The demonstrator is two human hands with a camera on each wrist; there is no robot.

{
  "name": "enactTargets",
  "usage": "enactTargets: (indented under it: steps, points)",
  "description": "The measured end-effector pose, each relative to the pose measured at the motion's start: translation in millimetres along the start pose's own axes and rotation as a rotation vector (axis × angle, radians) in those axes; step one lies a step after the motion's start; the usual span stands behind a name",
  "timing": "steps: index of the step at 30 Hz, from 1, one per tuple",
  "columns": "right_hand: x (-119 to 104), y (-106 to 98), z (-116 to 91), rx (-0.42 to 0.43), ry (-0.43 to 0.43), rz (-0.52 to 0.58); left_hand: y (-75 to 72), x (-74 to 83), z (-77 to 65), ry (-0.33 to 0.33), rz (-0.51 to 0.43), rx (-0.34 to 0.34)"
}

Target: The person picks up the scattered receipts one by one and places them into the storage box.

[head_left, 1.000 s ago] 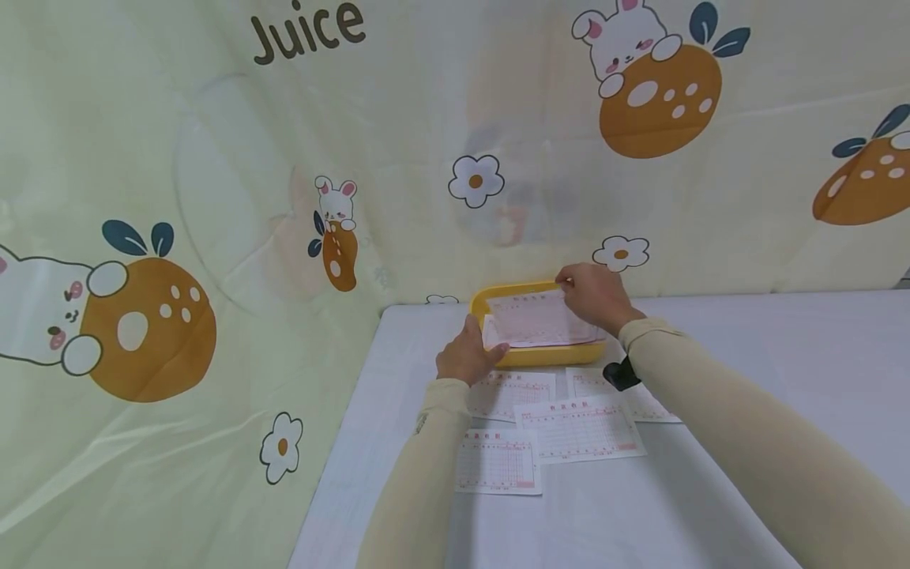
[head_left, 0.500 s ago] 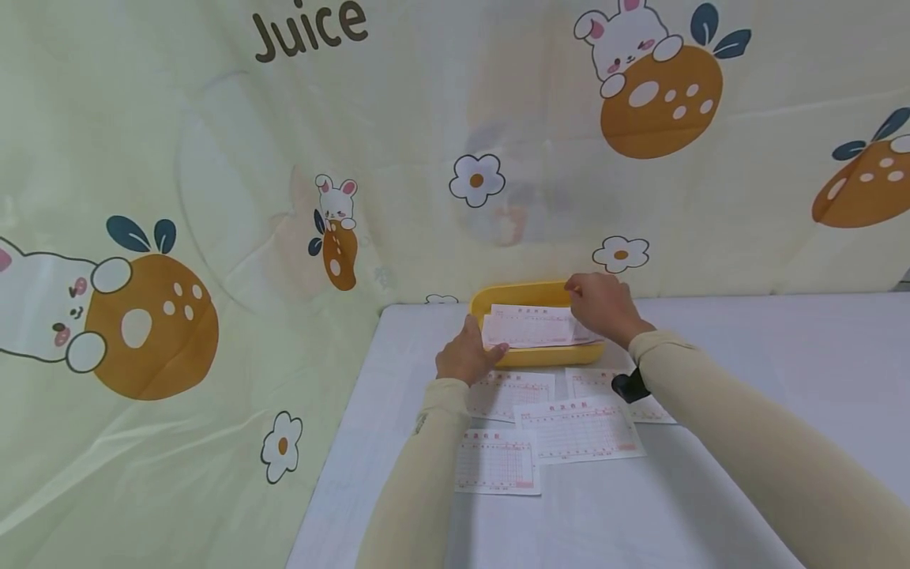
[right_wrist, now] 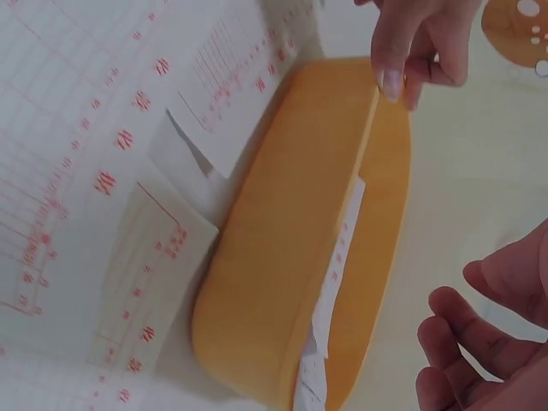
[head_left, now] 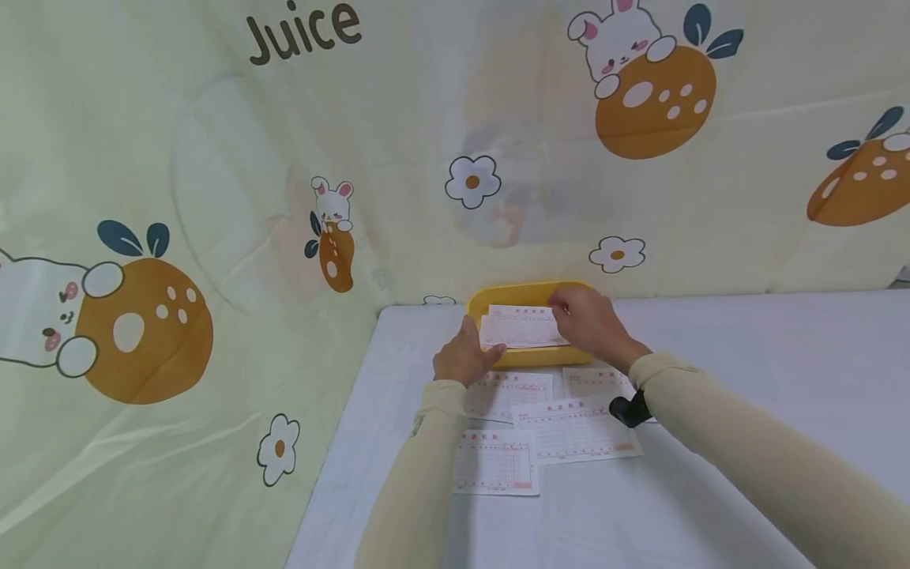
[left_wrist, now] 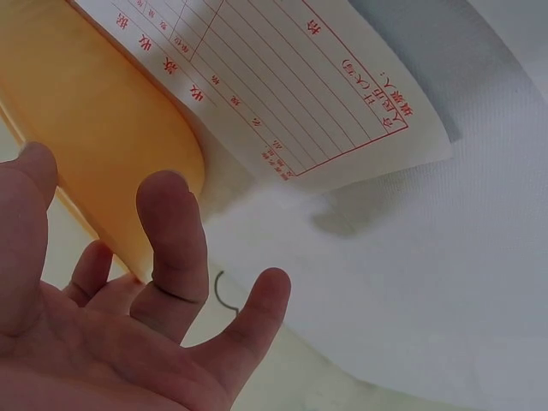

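Note:
A yellow plastic tray (head_left: 547, 358) stands at the table's back edge with printed receipt slips (head_left: 522, 326) lying inside. My left hand (head_left: 465, 356) grips its left end, thumb over the front rim; the right wrist view also shows this left hand (right_wrist: 428, 43) pinching the rim. Over the right part of the tray is my right hand (head_left: 590, 320), covering the slips' right end. In the right wrist view the right hand (right_wrist: 492, 334) has loosely bent fingers, the thumb apart from them, and nothing between. The left wrist view shows the tray's side (left_wrist: 111, 103) beyond the left fingers.
Several red-printed receipt slips (head_left: 579, 431) lie on the white table (head_left: 604, 521) in front of the tray, some overlapping. A patterned curtain (head_left: 398, 197) hangs right behind the tray and along the left. A black wrist device (head_left: 630, 411) hangs under the right wrist.
A raised slip, held by my right hand a second ago, now lies in the tray. The right hand has let go, dropped lower and shifted slightly left. My left hand stays put.

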State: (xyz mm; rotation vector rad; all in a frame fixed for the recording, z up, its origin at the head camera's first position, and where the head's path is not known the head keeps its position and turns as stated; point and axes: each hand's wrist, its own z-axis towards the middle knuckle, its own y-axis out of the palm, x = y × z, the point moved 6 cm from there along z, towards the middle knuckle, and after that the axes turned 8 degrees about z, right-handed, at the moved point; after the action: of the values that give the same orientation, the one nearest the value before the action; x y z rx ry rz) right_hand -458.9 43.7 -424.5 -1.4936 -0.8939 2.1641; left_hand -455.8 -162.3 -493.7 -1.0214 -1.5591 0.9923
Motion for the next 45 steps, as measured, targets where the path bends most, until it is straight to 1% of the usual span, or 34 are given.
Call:
enactTargets:
  steps: [7, 10, 13, 18, 23, 26, 29, 34, 38, 43, 45]
  points:
    - [6.8, 6.1, -23.8, 0.014, 0.04, 0.048, 0.6, 0.2, 0.5, 0.003, -0.003, -0.006]
    - [10.4, 12.4, -36.0, 0.007, 0.054, 0.067, 0.1, 0.0, 0.7, -0.002, -0.006, -0.014]
    - [11.3, 21.2, -48.3, -0.006, 0.043, 0.09, -0.9, -0.4, 0.4, -0.002, -0.005, -0.018]
    - [10.1, 41.8, -70.2, -0.066, 0.023, 0.142, -1.2, -2.5, -0.6, 0.006, -0.011, -0.008]
    - [6.3, 66.0, -88.3, -0.151, 0.056, 0.17, 0.7, -6.0, -1.9, -0.002, -0.033, -0.001]
    - [4.2, 80.6, -95.4, -0.19, 0.084, 0.162, 1.0, -7.3, -2.9, -0.002, -0.042, -0.001]
    - [3.6, 94.5, -100.1, -0.209, 0.1, 0.141, 0.5, -8.0, -4.8, 0.004, -0.048, -0.001]
    - [4.6, 111.8, -105.1, -0.216, 0.086, 0.075, -1.2, -6.5, -7.4, 0.025, -0.044, 0.017]
    - [5.4, 117.8, -110.7, -0.206, 0.066, 0.03, -1.6, -4.5, -8.3, 0.04, -0.036, 0.03]
    - [5.8, 118.9, -115.3, -0.148, 0.002, -0.004, -0.9, -1.9, -9.8, 0.041, -0.049, 0.023]
    - [7.6, 120.3, -115.7, -0.132, -0.006, -0.009, -0.8, -1.4, -10.2, 0.032, -0.057, 0.018]
